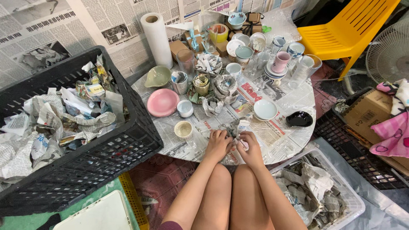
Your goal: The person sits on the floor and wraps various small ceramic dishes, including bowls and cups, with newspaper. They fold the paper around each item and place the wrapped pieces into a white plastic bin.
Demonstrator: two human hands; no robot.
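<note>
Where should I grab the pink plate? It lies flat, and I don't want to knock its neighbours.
Take the pink plate by its near-left rim, coming from the crate side. It lies flat and upright, so only the raised edge offers purchase; a small white cup crowds its right side.

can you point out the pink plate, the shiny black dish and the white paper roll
round pink ceramic plate point(162, 102), head view, point on the middle of its face
small glossy black dish point(299, 119), head view, point on its inner hollow
tall white paper roll point(157, 40), head view, point on the middle of its side
</note>
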